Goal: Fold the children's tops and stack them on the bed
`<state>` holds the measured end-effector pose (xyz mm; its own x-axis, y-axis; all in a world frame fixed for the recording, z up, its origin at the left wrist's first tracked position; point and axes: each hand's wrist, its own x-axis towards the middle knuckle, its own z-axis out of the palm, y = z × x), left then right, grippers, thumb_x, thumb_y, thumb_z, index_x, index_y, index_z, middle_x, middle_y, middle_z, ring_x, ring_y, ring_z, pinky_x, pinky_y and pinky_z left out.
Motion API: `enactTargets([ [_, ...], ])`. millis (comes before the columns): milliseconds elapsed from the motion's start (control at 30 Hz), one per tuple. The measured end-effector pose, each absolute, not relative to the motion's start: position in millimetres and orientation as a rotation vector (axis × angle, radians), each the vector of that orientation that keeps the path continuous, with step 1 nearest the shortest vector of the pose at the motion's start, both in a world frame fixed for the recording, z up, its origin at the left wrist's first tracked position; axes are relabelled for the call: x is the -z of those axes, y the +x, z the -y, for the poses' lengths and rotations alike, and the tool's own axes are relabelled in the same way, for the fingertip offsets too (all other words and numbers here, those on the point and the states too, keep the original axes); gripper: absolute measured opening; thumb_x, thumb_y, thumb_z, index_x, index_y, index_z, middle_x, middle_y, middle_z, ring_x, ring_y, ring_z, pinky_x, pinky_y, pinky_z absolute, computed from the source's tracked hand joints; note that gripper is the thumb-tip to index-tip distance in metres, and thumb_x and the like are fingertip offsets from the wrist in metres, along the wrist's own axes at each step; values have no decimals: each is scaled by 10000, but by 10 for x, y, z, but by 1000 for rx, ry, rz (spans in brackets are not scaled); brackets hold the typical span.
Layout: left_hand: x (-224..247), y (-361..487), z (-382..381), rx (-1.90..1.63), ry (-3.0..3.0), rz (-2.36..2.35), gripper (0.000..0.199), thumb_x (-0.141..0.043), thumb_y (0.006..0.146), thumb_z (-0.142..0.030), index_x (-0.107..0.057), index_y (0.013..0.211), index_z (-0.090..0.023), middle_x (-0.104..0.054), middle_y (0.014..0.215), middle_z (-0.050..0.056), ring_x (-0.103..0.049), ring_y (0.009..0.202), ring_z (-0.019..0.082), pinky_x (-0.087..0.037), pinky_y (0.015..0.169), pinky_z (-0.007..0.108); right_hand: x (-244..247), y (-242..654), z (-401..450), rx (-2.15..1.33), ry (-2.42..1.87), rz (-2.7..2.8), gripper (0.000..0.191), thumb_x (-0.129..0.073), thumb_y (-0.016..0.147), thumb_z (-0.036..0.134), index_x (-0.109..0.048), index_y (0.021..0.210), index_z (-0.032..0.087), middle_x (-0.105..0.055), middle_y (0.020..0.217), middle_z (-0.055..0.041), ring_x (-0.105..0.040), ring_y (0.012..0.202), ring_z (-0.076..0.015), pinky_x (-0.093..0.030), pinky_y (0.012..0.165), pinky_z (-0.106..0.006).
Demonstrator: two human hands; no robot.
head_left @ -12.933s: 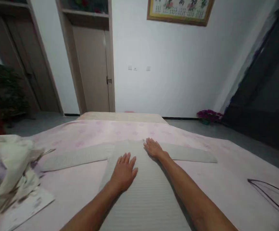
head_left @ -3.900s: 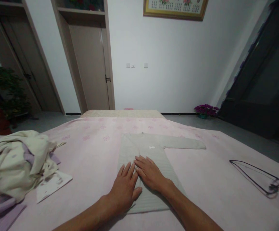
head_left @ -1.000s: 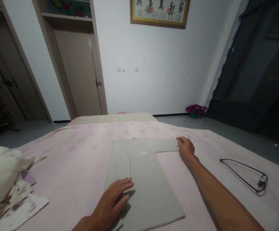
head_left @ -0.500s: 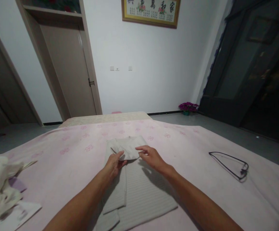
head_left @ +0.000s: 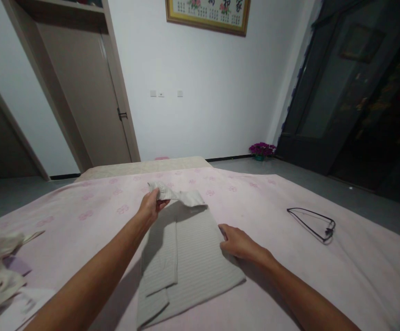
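A light grey ribbed knit top (head_left: pixel 200 250) lies mostly flat on the bed, with a sleeve-like strip folded lengthwise over its left side. My left hand (head_left: pixel 151 204) is closed on the far left corner and lifts it off the bed. Between there and the far right corner, the top's far edge sags and curls over, showing a paler side. At the right side edge is my right hand (head_left: pixel 239 242), its fingers curled and thumb pressed in, pinching the cloth there. Its fingertips are partly hidden.
The bed has a pink flowered sheet (head_left: pixel 262 276). Black-framed glasses (head_left: pixel 312 224) lie on the right. A pile of pale cloths (head_left: pixel 0 271) sits at the left edge. Beyond the bed stand a door (head_left: pixel 79 92), a white wall and a pot of purple flowers (head_left: pixel 262 149).
My left hand has moved away and left, raising the top's far corner. My right hand has come down to the right side edge. The folded-over far part has been opened out. The view has shifted slightly.
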<state>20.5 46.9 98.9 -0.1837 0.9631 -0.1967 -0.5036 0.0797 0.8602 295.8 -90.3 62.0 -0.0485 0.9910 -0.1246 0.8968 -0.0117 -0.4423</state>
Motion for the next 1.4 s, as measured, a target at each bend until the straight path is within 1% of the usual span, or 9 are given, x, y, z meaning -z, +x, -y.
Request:
enactTargets([
  [167,-1186,-63,-572,-1577,591,-1064,110,-550,911,-134,-643,970,-130,-688,801,52,-671,601,125,-610,620,271,-741,2709,852,-658,-1864,2009,583,-540,712,125,-600,1290,175,-716,968,-69,-628,817,-183,-354,659,-245],
  [367,-1262,-385,-607,-1631,598,-1155,88,-529,904,-137,-615,886,-136,-656,729,28,-640,576,107,-604,621,257,-733,2244,921,-634,-1728,2270,330,-533,774,198,-632,1088,183,-716,976,-72,-628,819,-191,-340,654,-259],
  [533,-1211,-504,-509,-1602,685,-1217,29,-593,851,-150,-611,834,-134,-627,672,14,-602,547,105,-586,613,253,-581,2149,1073,-482,-1709,2435,322,-519,800,235,-632,1100,202,-718,1059,-92,-647,917,-239,-362,705,-294],
  [633,-1207,-496,-397,-1575,784,-1204,97,-672,805,-217,-633,817,-129,-657,720,36,-621,608,122,-568,632,250,-556,2211,1095,-483,-1681,2444,307,-521,789,209,-672,1056,226,-730,1062,-73,-657,940,-235,-382,731,-292],
  [800,-1246,-411,-158,-1498,1232,-1163,292,-731,737,-393,-668,820,-120,-671,769,45,-602,701,170,-509,665,263,-494,2378,768,-566,-1612,2132,305,-524,833,216,-730,1056,232,-743,1073,-60,-663,962,-207,-442,829,-280],
  [967,-1250,-211,144,-1408,1762,-1246,191,-621,827,-325,-642,714,-172,-611,700,-5,-541,713,186,-419,678,242,-489,2398,39,-829,-1454,1688,408,-544,821,196,-675,1206,215,-701,1184,-85,-629,1052,-214,-476,925,-332],
  [1100,-1189,-2,461,-1267,2025,-1212,151,-580,880,-267,-723,882,-219,-692,888,31,-604,850,221,-443,813,266,-571,2276,-465,-906,-1425,1612,375,-503,850,246,-658,1190,220,-706,1051,-56,-620,986,-204,-502,834,-322],
  [1233,-1050,192,771,-985,2313,-1137,305,-495,931,-202,-691,1152,-277,-702,1119,51,-616,1038,233,-435,938,324,-575,2176,-771,-963,-1415,1604,308,-419,906,332,-659,1014,171,-667,853,-48,-585,782,-166,-473,669,-252],
  [1400,-820,402,992,-572,2540,-1167,375,-527,910,-165,-622,1257,-267,-672,1230,63,-599,1116,246,-440,983,397,-468,2089,-978,-956,-1388,1688,147,-553,809,283,-636,790,162,-633,732,-17,-550,711,-151,-434,642,-225],
])
